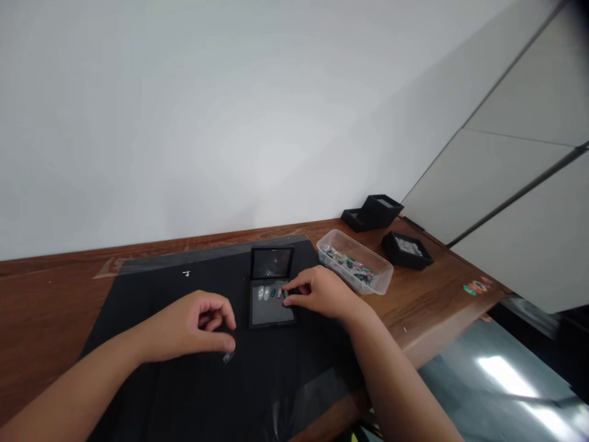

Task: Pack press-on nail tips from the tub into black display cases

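Observation:
A small black box (273, 323) lies with its lid (272, 264) raised, a clear window in the lid. On its grey lining sit small pieces in a row: clear oval pieces (264, 293), a dark green one (273, 293) and a pinkish one (279, 293). At the row's right end, my right hand (317, 291) closes thumb and forefinger around a small dark piece whose kind I cannot make out. Left of the box, my left hand (197, 325) hovers with curled fingers and thumb apart. Just below its thumb is a small clear piece (228, 356) on the black mat (184, 380).
A clear plastic tub (386, 270) holding many small mixed pieces stands to the right. Behind it are black boxes (380, 212), and another black box (407, 250) sits closer. Colourful round items (476, 286) lie near the wooden table's right edge. A white scrap (186, 273) rests on the mat.

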Demonstrator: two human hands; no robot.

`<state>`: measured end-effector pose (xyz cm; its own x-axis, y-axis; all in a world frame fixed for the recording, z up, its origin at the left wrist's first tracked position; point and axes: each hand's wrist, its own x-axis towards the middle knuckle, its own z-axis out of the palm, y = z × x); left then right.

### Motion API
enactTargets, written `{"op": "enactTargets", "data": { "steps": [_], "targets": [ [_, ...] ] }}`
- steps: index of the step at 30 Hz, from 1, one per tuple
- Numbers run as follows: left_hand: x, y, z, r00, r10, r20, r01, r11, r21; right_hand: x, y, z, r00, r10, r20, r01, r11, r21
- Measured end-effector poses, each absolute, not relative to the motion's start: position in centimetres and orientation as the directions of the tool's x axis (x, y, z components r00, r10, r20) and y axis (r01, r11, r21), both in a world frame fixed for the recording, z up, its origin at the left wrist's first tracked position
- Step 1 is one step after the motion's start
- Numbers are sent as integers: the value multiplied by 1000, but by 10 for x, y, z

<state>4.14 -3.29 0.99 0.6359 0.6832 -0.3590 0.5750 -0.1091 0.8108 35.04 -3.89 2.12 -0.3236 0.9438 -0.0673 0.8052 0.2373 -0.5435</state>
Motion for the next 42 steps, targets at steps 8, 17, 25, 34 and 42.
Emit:
{"op": "enactTargets", "data": {
  "steps": [8, 17, 25, 34, 42],
  "targets": [
    [49, -43, 14, 650, 669, -361, 695, -331, 638, 350, -40, 20, -328, 944, -39, 810, 260, -526],
    [52, -41, 10, 663, 674, -326, 681, -363, 636, 345, -44, 24, -324, 946, -10, 811, 272, -518],
    [54, -42, 9, 644, 700, -307, 662, -309, 683, 345, -46, 26, -296, 955, -14, 803, 241, -545],
    [67, -49, 8, 521, 849, 88, 332, -297, 895, 333, -58, 26, -342, 922, 182, 354, 306, -884],
    [74, -53, 0, 382, 924, 11, 131, -66, 989, 312, -64, 20, -511, 767, 388, -12, 445, -896]
  ]
}}
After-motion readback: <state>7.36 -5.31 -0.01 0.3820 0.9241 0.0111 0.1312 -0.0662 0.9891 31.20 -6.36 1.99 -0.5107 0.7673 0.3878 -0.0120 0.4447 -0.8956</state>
